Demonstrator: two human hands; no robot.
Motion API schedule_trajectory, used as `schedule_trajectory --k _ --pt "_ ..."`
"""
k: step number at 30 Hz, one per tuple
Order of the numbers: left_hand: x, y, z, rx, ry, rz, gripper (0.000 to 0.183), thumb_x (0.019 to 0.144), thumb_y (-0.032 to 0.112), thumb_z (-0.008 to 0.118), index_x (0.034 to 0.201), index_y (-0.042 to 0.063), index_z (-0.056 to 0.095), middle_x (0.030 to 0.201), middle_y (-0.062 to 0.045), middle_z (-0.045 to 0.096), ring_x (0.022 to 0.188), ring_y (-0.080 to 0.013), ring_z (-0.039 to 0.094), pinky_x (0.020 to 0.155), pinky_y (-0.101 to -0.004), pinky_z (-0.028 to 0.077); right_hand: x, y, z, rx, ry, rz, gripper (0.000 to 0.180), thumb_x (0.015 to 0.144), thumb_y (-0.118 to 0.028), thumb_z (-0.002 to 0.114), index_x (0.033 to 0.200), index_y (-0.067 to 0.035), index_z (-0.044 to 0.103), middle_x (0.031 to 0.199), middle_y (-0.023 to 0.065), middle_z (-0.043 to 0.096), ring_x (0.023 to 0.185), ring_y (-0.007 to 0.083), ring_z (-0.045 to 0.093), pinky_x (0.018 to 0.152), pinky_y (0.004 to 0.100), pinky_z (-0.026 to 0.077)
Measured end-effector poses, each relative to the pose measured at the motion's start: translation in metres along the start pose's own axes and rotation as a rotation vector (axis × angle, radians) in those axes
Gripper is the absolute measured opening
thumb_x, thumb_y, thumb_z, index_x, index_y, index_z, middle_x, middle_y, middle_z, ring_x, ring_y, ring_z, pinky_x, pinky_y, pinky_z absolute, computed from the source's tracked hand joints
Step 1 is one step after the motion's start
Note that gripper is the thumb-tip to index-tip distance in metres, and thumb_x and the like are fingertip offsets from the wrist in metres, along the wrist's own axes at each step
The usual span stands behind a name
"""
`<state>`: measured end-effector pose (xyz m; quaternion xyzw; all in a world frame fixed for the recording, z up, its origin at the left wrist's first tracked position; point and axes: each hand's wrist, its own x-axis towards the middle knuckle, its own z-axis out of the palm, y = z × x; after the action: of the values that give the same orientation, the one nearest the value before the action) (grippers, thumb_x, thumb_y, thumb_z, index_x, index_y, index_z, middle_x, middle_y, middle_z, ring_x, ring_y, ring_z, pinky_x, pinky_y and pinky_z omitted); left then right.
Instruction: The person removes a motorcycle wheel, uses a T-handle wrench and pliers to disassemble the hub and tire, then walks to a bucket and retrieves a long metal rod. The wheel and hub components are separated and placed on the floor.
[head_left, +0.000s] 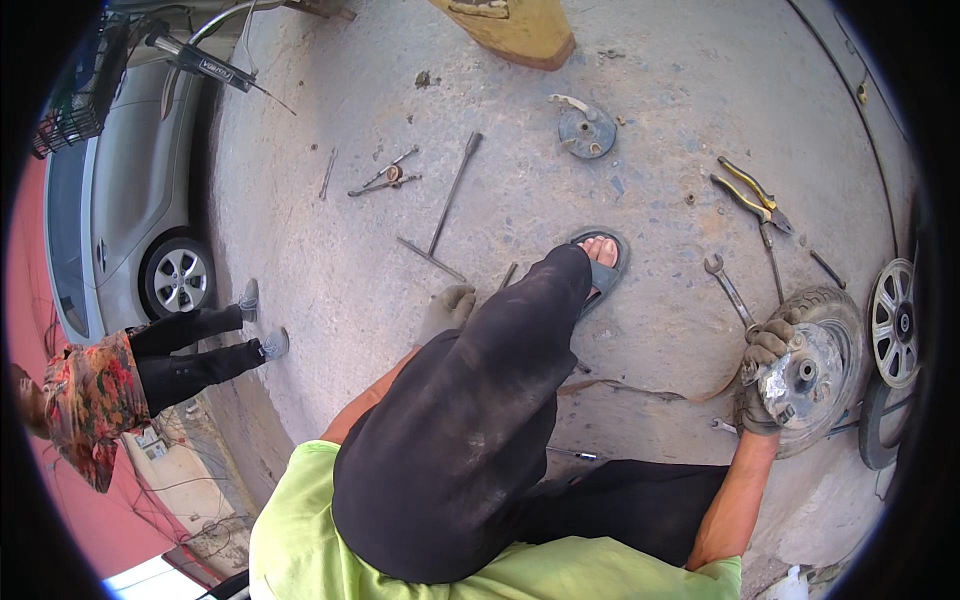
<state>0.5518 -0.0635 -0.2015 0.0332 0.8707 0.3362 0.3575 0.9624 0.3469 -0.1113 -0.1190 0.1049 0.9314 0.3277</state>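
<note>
My right hand (765, 360), in a dirty work glove, has its fingers curled over the edge of a round metal hub plate (808, 371). The plate is against a small wheel with a black tyre (844, 330); I cannot tell whether the two are joined. A combination wrench (729, 289) lies just beyond these fingers. Also gloved, my left hand (448, 311) is low beside my knee with fingers curled; whether it holds something is hidden. Near it lie a T-handle socket wrench (450, 201) and a short rod (508, 276), partly hidden by my leg.
Yellow-handled pliers (750, 193) and a drum brake plate with a lever (587, 131) lie on the concrete. Small wrenches (384, 174) are farther left. A spoked wheel rim (892, 322) stands at right. A yellow post base (517, 30) is ahead. A person (187, 352) stands near a parked car (142, 187).
</note>
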Motion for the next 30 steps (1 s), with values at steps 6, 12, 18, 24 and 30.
schedule_trajectory --k 6,12,18,24,30 --pt "0.008 -0.014 -0.039 0.200 0.242 0.236 0.044 0.102 0.023 0.070 0.139 -0.001 0.064 0.134 -0.019 0.067 0.110 -0.0204 0.070 0.090 -0.0348 0.060 0.011 0.007 0.002 -0.022 0.002 0.004 0.056 0.100 -0.014 0.062 0.152 0.000 0.047 0.114 0.0097 0.053 0.098 0.0217 0.052 0.088 0.0375 0.045" --pt "0.041 0.002 -0.042 0.612 0.325 0.292 0.062 0.094 0.027 0.074 0.149 0.004 0.059 0.152 -0.033 0.050 0.140 -0.0470 0.052 0.116 -0.0485 0.047 0.003 0.002 0.001 -0.023 -0.031 0.080 0.048 0.106 -0.014 0.054 0.150 0.003 0.050 0.111 0.0093 0.054 0.096 0.0212 0.050 0.085 0.0364 0.044" --pt "0.025 -0.022 0.012 0.826 -0.228 0.405 0.058 0.093 0.027 0.075 0.146 0.006 0.061 0.142 -0.032 0.054 0.131 -0.0460 0.057 0.109 -0.0485 0.049 -0.033 -0.034 -0.015 0.011 0.034 -0.035 0.046 0.107 -0.021 0.053 0.147 0.001 0.051 0.109 0.0071 0.053 0.097 0.0202 0.050 0.086 0.0365 0.044" --pt "-0.055 -0.044 0.038 0.910 -0.400 0.389 0.053 0.094 0.026 0.075 0.141 0.006 0.062 0.132 -0.029 0.060 0.121 -0.0439 0.062 0.101 -0.0474 0.052 -0.049 -0.065 -0.037 0.016 0.017 -0.084 0.043 0.109 -0.020 0.049 0.145 0.003 0.049 0.109 0.0063 0.049 0.097 0.0192 0.049 0.088 0.0354 0.043" --pt "-0.110 -0.053 0.067 0.997 -0.583 0.413 0.047 0.094 0.024 0.075 0.136 0.006 0.064 0.121 -0.026 0.066 0.110 -0.0417 0.067 0.092 -0.0463 0.055 -0.054 -0.086 -0.056 0.126 -0.110 -0.026 0.039 0.110 -0.022 0.047 0.141 0.001 0.052 0.105 0.0022 0.049 0.093 0.0166 0.048 0.089 0.0356 0.043"
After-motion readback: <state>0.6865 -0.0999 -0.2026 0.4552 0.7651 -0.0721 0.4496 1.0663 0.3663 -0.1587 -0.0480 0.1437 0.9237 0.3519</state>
